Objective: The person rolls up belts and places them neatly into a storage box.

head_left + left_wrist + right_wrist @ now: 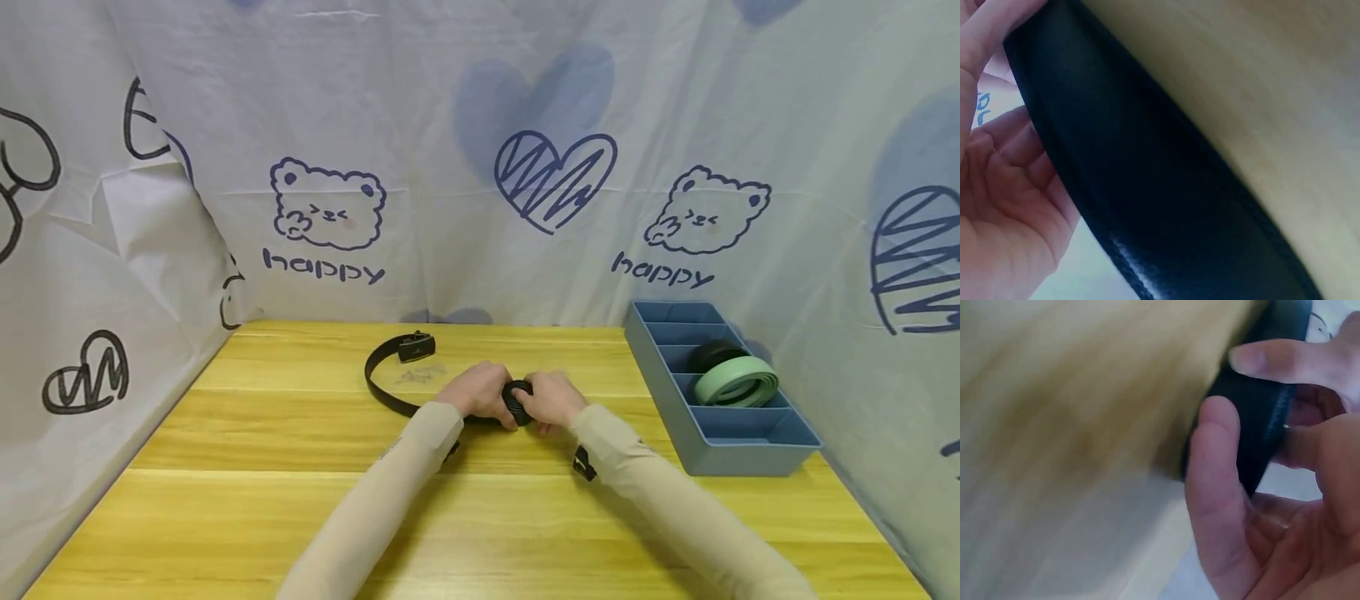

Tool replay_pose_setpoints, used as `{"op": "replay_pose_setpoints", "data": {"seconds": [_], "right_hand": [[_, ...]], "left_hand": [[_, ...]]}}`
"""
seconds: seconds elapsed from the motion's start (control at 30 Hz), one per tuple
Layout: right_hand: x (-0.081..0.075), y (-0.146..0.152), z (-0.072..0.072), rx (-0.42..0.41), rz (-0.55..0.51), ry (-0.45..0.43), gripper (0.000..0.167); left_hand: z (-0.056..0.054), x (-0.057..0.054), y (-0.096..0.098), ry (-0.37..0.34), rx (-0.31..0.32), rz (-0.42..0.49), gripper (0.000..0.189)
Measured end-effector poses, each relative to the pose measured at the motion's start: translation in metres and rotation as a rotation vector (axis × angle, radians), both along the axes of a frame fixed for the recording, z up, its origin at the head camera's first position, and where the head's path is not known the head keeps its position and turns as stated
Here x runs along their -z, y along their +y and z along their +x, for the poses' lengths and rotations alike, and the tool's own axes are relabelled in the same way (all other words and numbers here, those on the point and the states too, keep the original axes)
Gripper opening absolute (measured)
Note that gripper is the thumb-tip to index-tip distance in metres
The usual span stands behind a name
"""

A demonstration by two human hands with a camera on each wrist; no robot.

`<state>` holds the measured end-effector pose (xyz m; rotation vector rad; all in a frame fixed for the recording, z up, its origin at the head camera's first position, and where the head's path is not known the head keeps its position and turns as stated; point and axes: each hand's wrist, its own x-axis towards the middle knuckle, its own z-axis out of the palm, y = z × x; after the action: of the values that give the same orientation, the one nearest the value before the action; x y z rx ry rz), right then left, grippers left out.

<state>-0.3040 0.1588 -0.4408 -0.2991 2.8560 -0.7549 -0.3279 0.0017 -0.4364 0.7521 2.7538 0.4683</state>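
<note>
A black belt (381, 392) lies partly on the table, its near end wound into a small tight coil (517, 402). My left hand (480, 389) grips the coil from the left. From the other side, my right hand (553, 398) pinches it between thumb and fingers. The loose length curves away to the left and ends at a dark buckle (416, 346). Up close in the left wrist view, the flat strap (1141, 150) with its stitched edge runs past the left palm. Fingers press on the coil's outer face (1257, 415) in the right wrist view.
A blue-grey divided box (697, 450) stands to the right, holding a rolled light green belt (738, 383) and a rolled black one (712, 356). White printed cloth (442, 250) hangs behind the wooden table (247, 500) and along its sides.
</note>
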Motion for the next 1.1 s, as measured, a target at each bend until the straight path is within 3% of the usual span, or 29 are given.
{"op": "replay_pose_setpoints", "data": {"seconds": [0.1, 0.23, 0.4, 0.6, 0.7, 0.83, 1.1], "right_hand": [[-0.005, 0.0, -0.002, 0.01, 0.005, -0.045, 0.036], [-0.012, 0.003, -0.008, -0.056, 0.068, -0.034, 0.041], [-0.019, 0.005, -0.016, -0.127, 0.086, -0.074, 0.034], [-0.02, 0.006, -0.021, -0.156, 0.114, -0.109, 0.021], [-0.017, 0.006, -0.021, -0.155, 0.13, -0.072, 0.017], [-0.009, 0.007, -0.017, -0.117, 0.091, -0.048, 0.02], [-0.001, 0.002, -0.008, 0.004, -0.11, -0.194, 0.034]], "left_hand": [[0.001, 0.0, 0.003, 0.016, -0.004, -0.012, 0.042], [0.001, -0.001, 0.003, -0.01, 0.011, -0.017, 0.048], [-0.002, -0.003, 0.002, -0.043, 0.055, -0.029, 0.059], [-0.006, -0.004, -0.001, -0.101, 0.114, -0.013, 0.07], [-0.006, -0.003, -0.002, -0.108, 0.097, -0.003, 0.068], [-0.005, 0.0, -0.002, -0.05, 0.049, -0.028, 0.064], [-0.002, 0.003, -0.001, 0.036, -0.011, -0.057, 0.055]]}}
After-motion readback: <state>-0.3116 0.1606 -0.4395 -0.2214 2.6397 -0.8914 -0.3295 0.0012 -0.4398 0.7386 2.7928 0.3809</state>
